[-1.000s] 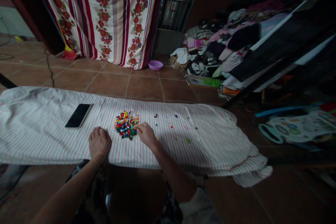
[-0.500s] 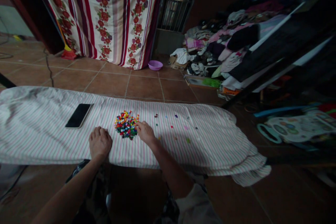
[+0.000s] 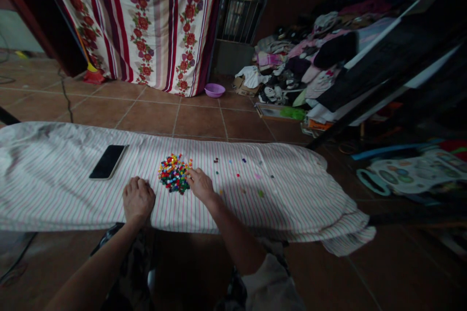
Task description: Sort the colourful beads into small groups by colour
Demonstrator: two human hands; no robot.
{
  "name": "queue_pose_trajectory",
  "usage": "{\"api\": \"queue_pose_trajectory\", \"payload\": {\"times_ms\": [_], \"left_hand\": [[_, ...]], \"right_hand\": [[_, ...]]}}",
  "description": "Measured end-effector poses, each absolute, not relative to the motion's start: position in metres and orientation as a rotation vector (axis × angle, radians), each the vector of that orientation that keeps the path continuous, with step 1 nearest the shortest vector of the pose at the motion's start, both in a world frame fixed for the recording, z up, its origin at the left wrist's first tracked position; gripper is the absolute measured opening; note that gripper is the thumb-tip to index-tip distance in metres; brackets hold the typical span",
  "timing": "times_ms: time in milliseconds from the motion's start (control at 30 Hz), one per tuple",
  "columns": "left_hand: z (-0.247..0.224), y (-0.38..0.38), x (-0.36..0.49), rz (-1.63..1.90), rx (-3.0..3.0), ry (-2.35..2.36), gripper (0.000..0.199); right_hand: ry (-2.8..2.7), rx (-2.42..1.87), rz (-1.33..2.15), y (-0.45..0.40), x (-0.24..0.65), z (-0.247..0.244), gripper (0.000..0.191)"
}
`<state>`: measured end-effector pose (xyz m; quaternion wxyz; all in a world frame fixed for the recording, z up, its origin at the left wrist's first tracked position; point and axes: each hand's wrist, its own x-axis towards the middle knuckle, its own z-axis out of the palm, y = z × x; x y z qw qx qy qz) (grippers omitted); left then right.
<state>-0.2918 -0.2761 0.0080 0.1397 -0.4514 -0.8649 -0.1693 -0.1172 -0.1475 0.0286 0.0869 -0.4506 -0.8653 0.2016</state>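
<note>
The striped cloth (image 3: pixel 51 180) bears a dark-screened phone (image 3: pixel 108 162), a multicoloured heap of pieces (image 3: pixel 174 174) and scattered bits (image 3: pixel 238 175).

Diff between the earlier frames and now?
Right hand: fingertips edged slightly away from the wearer, along the right edge of the multicolored pile of small pieces. Can't tell whether it picked up or released a piece. Camera view shifted slightly. No visible change: left hand on the striped cloth, phone, scattered pieces.
</note>
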Motion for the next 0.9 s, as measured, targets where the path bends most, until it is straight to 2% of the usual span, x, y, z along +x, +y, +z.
{"api": "queue_pose_trajectory", "payload": {"times_ms": [567,900], "left_hand": [[0.0057,-0.2759,-0.2934,-0.473,-1.308,-2.503,0.025],[0.0044,-0.2763,-0.2933,-0.445,-1.301,-2.474,0.025]], "right_hand": [[-2.536,-1.297,0.664,-0.1471,-0.115,0.026,0.029],[-2.457,-1.321,0.679,-0.145,-0.1242,0.0244,0.019]]}}
